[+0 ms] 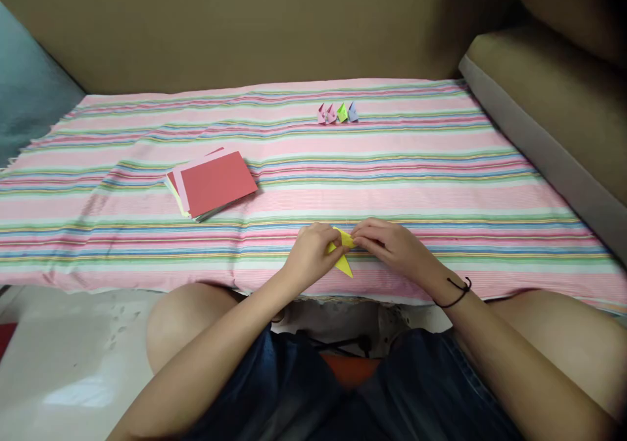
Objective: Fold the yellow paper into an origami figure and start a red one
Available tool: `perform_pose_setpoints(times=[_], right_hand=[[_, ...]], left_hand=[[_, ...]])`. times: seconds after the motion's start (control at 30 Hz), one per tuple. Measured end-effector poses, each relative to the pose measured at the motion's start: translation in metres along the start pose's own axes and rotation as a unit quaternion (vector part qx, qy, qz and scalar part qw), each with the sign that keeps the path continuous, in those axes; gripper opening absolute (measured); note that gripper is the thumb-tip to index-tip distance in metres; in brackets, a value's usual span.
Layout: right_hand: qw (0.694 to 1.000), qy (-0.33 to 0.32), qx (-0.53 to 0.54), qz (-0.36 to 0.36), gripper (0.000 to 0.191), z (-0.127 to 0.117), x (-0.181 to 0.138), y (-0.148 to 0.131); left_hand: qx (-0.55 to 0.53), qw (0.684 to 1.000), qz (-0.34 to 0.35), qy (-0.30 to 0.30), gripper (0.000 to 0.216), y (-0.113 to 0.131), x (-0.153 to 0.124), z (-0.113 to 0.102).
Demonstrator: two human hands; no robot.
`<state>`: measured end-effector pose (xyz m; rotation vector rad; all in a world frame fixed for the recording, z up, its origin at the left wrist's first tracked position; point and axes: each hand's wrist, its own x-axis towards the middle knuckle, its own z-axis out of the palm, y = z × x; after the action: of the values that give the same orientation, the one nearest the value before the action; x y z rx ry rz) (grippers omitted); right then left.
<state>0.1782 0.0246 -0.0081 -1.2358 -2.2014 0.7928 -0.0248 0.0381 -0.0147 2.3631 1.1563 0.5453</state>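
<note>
Pinching yellow paper point(344, 266) in left hand point(312, 250) and right hand point(394, 244).
Cards point(220, 183) left of paper, folded shapes point(342, 114) beyond.

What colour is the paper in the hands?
The paper is bright yellow; head view shows it.

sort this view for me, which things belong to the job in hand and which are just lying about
Part of the job:
yellow paper, in the left hand and right hand
paper stack, probably
folded paper pieces, probably
striped cloth, the work surface

Apparently just there:
brown cushion
red thing, left edge, cropped
</note>
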Motion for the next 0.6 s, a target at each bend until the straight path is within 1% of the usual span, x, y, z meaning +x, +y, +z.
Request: perform_pose_setpoints(times=[0.1,0.27,0.33,0.5,0.6], right_hand=[[0.999,-0.009,0.009,0.041,0.018,0.001,0.0,0.0],[0.993,0.035,-0.019,0.11,0.015,0.006,0.001,0.0],[0.99,0.04,-0.019,0.131,0.015,0.007,0.001,-0.001],[0.987,0.033,-0.015,0.159,0.017,0.008,0.003,-0.005],[0.983,0.033,-0.037,0.174,0.018,0.011,0.004,-0.006]], left_hand=[[-0.005,1.0,-0.02,0.006,0.023,0.001,0.002,0.002],[-0.015,0.999,-0.048,0.01,0.026,0.005,0.005,0.002],[-0.02,0.998,-0.061,0.012,0.023,0.006,0.006,0.002],[-0.036,0.996,-0.079,0.011,0.02,0.005,0.007,0.002],[-0.041,0.995,-0.085,0.009,0.021,0.005,0.008,0.001]])
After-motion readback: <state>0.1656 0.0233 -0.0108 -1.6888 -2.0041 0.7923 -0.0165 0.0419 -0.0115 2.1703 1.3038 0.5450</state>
